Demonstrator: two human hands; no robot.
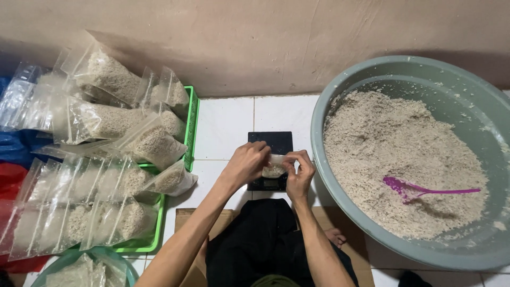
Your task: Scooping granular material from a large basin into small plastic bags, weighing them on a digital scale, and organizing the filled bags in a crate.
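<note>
My left hand (247, 163) and my right hand (299, 172) both pinch the top of a small clear plastic bag (273, 170) partly filled with pale grain. The bag hangs just above a small black scale (276, 143) on the white tiled floor. My fingers hide most of the bag's upper edge.
A big grey basin (467, 101) of the same pale grain fills the right side, with a purple scoop (419, 189) lying on the heap. A green tray (191, 122) at the left is stacked with several filled clear bags (106, 122). A teal bowl (114, 260) with more bags sits bottom left.
</note>
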